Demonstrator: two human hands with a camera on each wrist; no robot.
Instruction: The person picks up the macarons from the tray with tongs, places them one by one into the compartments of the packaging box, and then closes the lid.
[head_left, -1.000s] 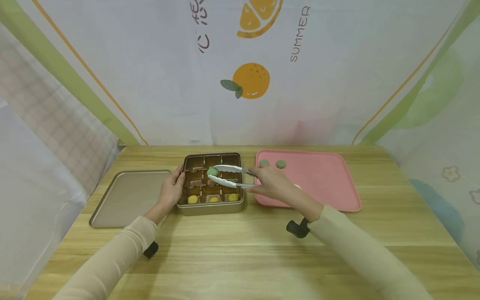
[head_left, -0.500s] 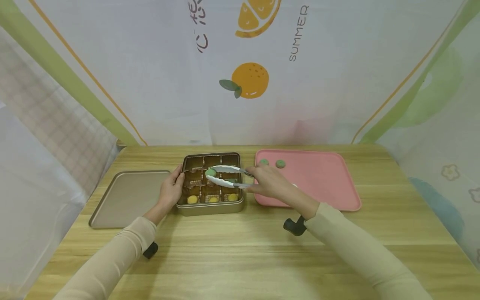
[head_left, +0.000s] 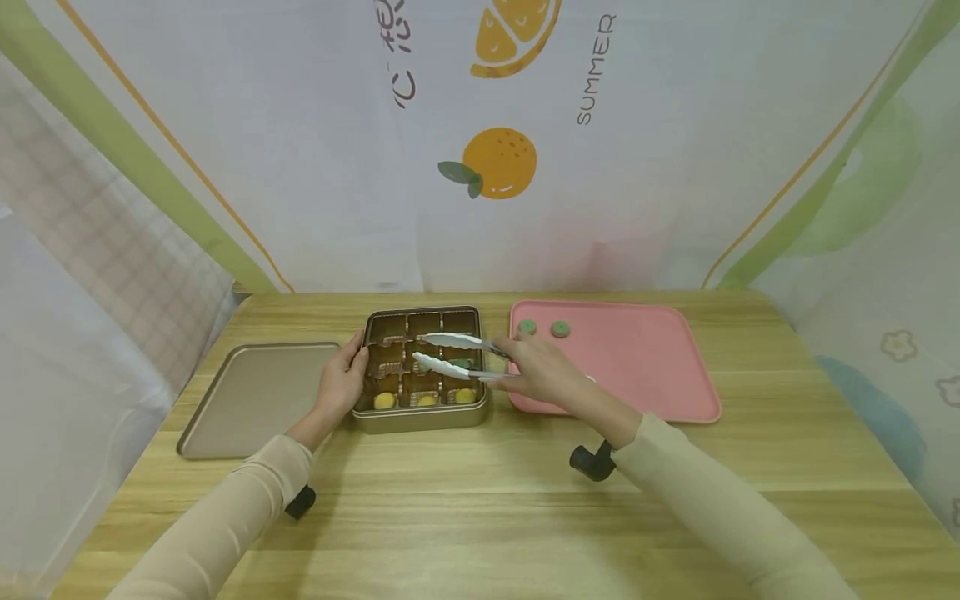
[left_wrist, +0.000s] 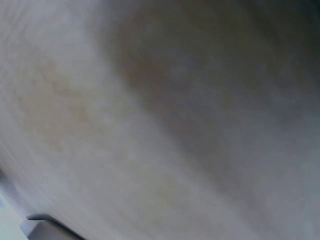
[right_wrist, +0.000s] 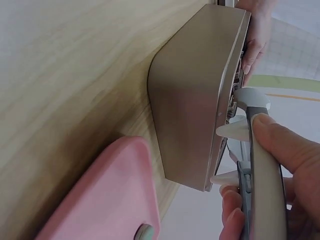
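Note:
My left hand (head_left: 343,383) holds the left side of a gold rectangular tin (head_left: 420,422), its fingers along the side and rim. Inside the tin is a brown divided insert, with yellow macarons (head_left: 384,401) in the front row. Green macarons (head_left: 463,364) lie low in the middle row, partly hidden by white-tipped tongs (head_left: 453,340). The right hand (head_left: 543,367) grips these tongs from the right, their tips spread apart over the middle compartments. In the right wrist view, the thumb lies along the tongs' handle (right_wrist: 265,175). The left wrist view is a blur.
A pink tray (head_left: 637,358) stands to the right of the tin, with two green macarons (head_left: 559,329) near its back left corner and something white partly behind the right wrist. The tin's flat gold lid (head_left: 262,400) lies on the left of the wooden table (head_left: 450,517).
The green macaron that was between the tong tips has been let go and now sits lower, in the middle compartment. The tips have spread slightly. The left hand and tin have stayed put.

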